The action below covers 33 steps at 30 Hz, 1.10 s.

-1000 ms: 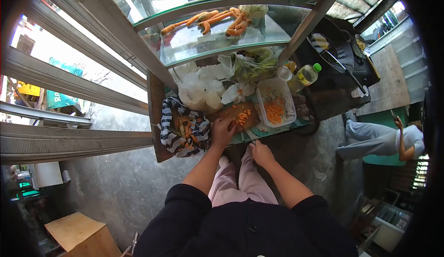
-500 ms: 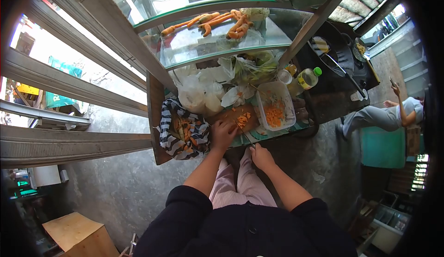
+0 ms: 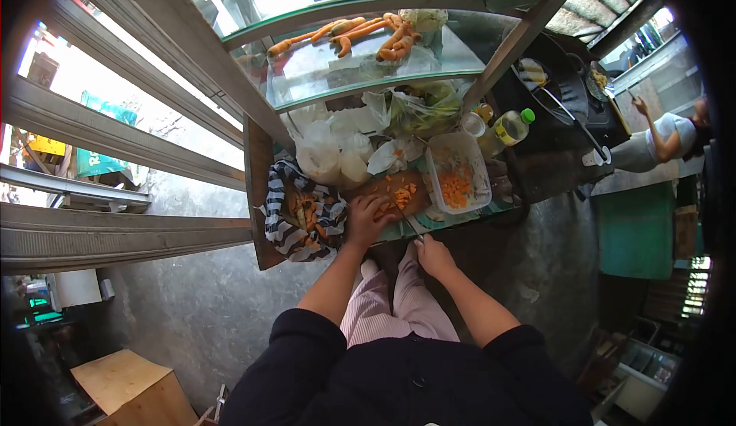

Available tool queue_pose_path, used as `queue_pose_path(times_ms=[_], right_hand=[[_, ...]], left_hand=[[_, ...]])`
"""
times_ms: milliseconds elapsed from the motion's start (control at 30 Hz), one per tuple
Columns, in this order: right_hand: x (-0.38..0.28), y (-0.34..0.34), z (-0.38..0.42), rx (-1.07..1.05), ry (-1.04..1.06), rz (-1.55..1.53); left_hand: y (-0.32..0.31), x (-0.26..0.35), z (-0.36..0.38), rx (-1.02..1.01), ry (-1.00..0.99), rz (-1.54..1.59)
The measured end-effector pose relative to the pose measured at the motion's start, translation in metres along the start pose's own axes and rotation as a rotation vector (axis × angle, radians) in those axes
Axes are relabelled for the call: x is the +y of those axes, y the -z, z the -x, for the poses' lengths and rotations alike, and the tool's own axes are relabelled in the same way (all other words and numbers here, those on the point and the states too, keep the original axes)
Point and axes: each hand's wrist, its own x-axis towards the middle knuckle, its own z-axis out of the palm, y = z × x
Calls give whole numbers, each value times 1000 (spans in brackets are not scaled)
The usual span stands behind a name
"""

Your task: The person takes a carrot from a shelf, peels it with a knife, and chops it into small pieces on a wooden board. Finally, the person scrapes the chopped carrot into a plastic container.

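My right hand point(image 3: 435, 256) is wrapped around the handle of a knife point(image 3: 409, 223), whose blade points up and left over the brown cutting board point(image 3: 418, 203). At the board's left side, my left hand point(image 3: 365, 219) has its fingers curled down on a piece of carrot, mostly hidden beneath them. Chopped carrot point(image 3: 402, 191) lies in a small heap just beyond the blade. To the right of the board stands a clear plastic container point(image 3: 481, 173) with diced carrot in it. On the left, a black-and-white striped plastic bag point(image 3: 277, 196) holds orange scraps.
Whole carrots point(image 3: 395, 44) lie on the glass shelf above. Behind the board are filled plastic bags point(image 3: 318, 158), leafy greens in plastic point(image 3: 422, 110) and a green-capped bottle point(image 3: 512, 129). A wok point(image 3: 563, 93) sits at right. Another person point(image 3: 667, 139) is at the far right.
The person at the far right has moved up, closer to the stove end. My left hand has shifted slightly left; both hands stay at the board with the knife.
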Motion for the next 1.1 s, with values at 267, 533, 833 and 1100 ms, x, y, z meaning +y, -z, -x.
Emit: queue_pose_path(times_ms=[267, 533, 833, 1100], right_hand=[[-3, -12, 2, 36, 41, 19], [-15, -2, -8, -42, -31, 137], [-8, -6, 4, -40, -12, 91], [-22, -2, -13, -52, -13, 99]], left_hand=[[-12, -14, 5, -80, 60, -10], [-17, -22, 4, -48, 43, 44], [-18, -29, 5, -25, 63, 84], [-19, -30, 10, 11, -35, 49]])
